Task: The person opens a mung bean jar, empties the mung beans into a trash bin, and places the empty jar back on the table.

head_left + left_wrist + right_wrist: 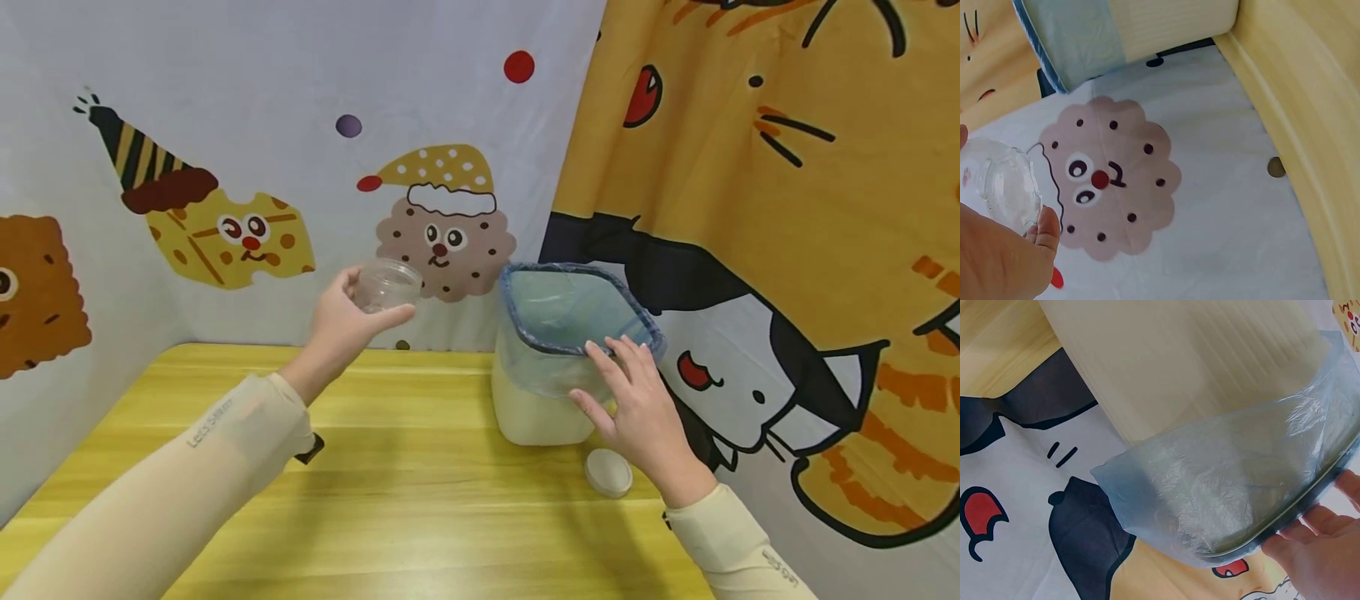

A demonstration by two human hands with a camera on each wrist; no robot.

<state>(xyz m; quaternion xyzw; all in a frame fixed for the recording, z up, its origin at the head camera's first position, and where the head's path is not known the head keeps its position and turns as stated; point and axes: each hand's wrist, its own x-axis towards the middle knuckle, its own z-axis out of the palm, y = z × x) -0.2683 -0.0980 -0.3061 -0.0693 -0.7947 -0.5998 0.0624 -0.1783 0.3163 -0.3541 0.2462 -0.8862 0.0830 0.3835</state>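
My left hand (341, 321) holds a clear plastic jar (387, 286) up over the back of the table, thumb along its near side and fingers around the far side. The jar (1007, 181) also shows at the left edge of the left wrist view, where it looks empty. A cream bin (542, 417) stands to the right, lined with a thin bluish plastic bag (551, 372) folded over its rim. My right hand (637, 404) is at the bin's near right rim, fingers spread and mostly straight. In the right wrist view its fingertips (1297, 532) meet the bag-covered rim.
A round white lid (608, 472) lies on the yellow wood-grain table (420, 500), just in front of the bin and near my right wrist. Behind the table hangs a printed cloth (420, 75) with cartoon figures; an orange cartoon-cat curtain (690, 167) rises behind the bin on the right.
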